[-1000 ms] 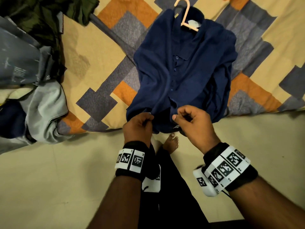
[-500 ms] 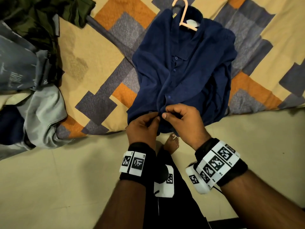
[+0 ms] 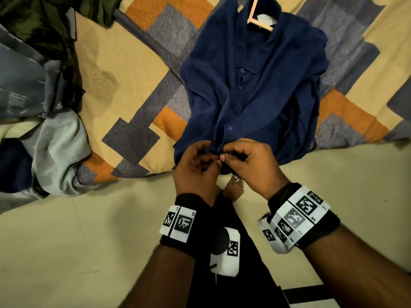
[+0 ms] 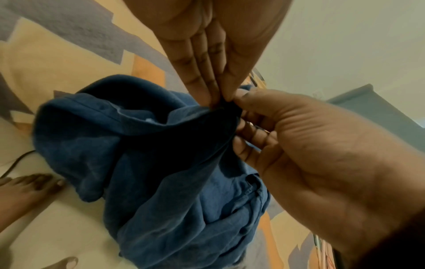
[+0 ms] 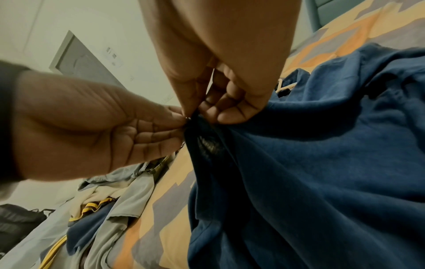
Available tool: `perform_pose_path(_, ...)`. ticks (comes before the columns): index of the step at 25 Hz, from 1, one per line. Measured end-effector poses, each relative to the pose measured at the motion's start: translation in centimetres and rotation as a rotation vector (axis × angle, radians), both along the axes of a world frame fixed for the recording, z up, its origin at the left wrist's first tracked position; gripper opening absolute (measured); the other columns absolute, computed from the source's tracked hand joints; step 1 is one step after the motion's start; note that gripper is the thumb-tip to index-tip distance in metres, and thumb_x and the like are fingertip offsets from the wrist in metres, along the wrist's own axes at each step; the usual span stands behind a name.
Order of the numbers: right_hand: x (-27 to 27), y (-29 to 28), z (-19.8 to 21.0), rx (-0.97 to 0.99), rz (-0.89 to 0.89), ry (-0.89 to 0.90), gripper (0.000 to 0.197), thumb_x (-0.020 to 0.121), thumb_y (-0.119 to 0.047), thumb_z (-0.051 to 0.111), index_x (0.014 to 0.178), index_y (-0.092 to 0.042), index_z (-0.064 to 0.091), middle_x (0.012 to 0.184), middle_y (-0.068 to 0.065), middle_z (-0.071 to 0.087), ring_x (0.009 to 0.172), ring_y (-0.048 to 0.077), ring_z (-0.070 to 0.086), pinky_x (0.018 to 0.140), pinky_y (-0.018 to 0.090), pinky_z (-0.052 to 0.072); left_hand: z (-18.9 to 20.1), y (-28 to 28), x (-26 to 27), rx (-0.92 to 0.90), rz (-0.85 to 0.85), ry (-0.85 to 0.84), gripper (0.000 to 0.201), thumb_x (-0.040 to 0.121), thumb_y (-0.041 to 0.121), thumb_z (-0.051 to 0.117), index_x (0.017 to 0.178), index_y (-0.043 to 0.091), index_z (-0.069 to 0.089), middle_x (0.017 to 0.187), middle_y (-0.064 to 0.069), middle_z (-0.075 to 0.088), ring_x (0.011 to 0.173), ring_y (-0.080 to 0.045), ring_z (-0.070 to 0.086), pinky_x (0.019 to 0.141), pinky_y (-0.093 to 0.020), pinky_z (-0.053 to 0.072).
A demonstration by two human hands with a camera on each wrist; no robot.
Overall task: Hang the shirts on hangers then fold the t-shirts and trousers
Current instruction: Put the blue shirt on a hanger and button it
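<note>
Head view shows both hands meeting at the bottom front edge of the navy shirt (image 3: pixel 255 90), which lies spread on the patterned bedcover (image 3: pixel 124 70) with a pale hanger (image 3: pixel 255 17) inside its collar. The left hand (image 3: pixel 195 167) has its fingers curled in and pinches the dark cloth between thumb and fingertips; the left wrist view shows those fingers (image 4: pixel 202 72) lying close together, their tips closed on a bunched fold. The right hand (image 3: pixel 253 161) is likewise curled, thumb and forefinger nipping the same hem just beside the left, the two hands touching at the fingertips. Several shirt buttons above the hands look fastened. A heap of grey and dark clothes (image 3: pixel 44 121) lies on the bedcover well to the left. A bare foot (image 3: pixel 233 190) stands on the pale floor (image 3: pixel 77 252) below the hands.
</note>
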State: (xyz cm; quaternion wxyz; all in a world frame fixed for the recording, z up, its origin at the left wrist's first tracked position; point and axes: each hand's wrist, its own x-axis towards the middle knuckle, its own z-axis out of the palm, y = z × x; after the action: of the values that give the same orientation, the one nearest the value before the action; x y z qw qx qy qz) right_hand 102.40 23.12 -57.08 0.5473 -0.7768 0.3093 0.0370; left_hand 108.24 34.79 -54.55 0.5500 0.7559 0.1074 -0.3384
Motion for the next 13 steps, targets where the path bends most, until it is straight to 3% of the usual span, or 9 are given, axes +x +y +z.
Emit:
perform_pose_path(3, -0.35, 0.05, 0.31, 0.163, 0.003, 0.123, 0.014, 0.082, -0.01, 0.074, 0.08, -0.023, 0.07, 0.068, -0.01, 0.063, 0.063, 0.006, 0.06, 0.062, 0.016, 0.049, -0.26, 0.27, -0.16, 0.004, 0.019, 0.023, 0.034, 0.077, -0.015, 0.065, 0.095, 0.015, 0.06, 0.077, -0.001, 0.065, 0.067, 0.001, 0.064, 0.063, -0.013, 0.052)
perform_pose_path(5, -0.56, -0.03, 0.13, 0.238, -0.019, 0.191, 0.019, 0.084, -0.01, 0.071, 0.077, -0.028, 0.068, 0.067, -0.001, 0.067, 0.065, 0.021, 0.066, 0.065, 0.032, 0.057, -0.29, 0.24, -0.23, 0.019, 0.018, 0.023, 0.03, 0.077, -0.015, 0.065, 0.091, 0.011, 0.06, 0.076, 0.0, 0.064, 0.064, 0.003, 0.062, 0.061, -0.01, 0.049)
perform_pose_path(7, -0.7, -0.19, 0.14, 0.288, -0.048, 0.228, 0.016, 0.085, -0.008, 0.068, 0.082, -0.024, 0.07, 0.072, 0.005, 0.07, 0.071, 0.028, 0.069, 0.071, 0.039, 0.059, -0.22, 0.15, -0.18, 0.039, -0.001, 0.005, 0.034, 0.077, -0.014, 0.066, 0.086, 0.018, 0.058, 0.075, 0.003, 0.063, 0.064, 0.004, 0.061, 0.062, -0.01, 0.048)
perform_pose_path(10, -0.87, -0.39, 0.5, 0.437, -0.111, 0.245, 0.017, 0.086, 0.001, 0.064, 0.079, -0.014, 0.069, 0.074, 0.013, 0.07, 0.07, 0.025, 0.07, 0.069, 0.038, 0.06, -0.35, 0.07, -0.23, 0.089, -0.051, -0.014, 0.041, 0.076, -0.009, 0.069, 0.084, 0.028, 0.054, 0.074, 0.003, 0.065, 0.067, -0.001, 0.063, 0.065, -0.01, 0.049)
perform_pose_path(13, -1.02, -0.5, 0.9, 0.524, -0.156, 0.25, 0.007, 0.084, 0.002, 0.067, 0.079, -0.002, 0.069, 0.075, 0.022, 0.069, 0.066, 0.022, 0.068, 0.065, 0.034, 0.058, -0.47, -0.07, -0.2, 0.084, -0.047, 0.035, 0.036, 0.077, -0.01, 0.068, 0.083, 0.023, 0.056, 0.075, 0.002, 0.066, 0.066, -0.001, 0.064, 0.064, -0.011, 0.049)
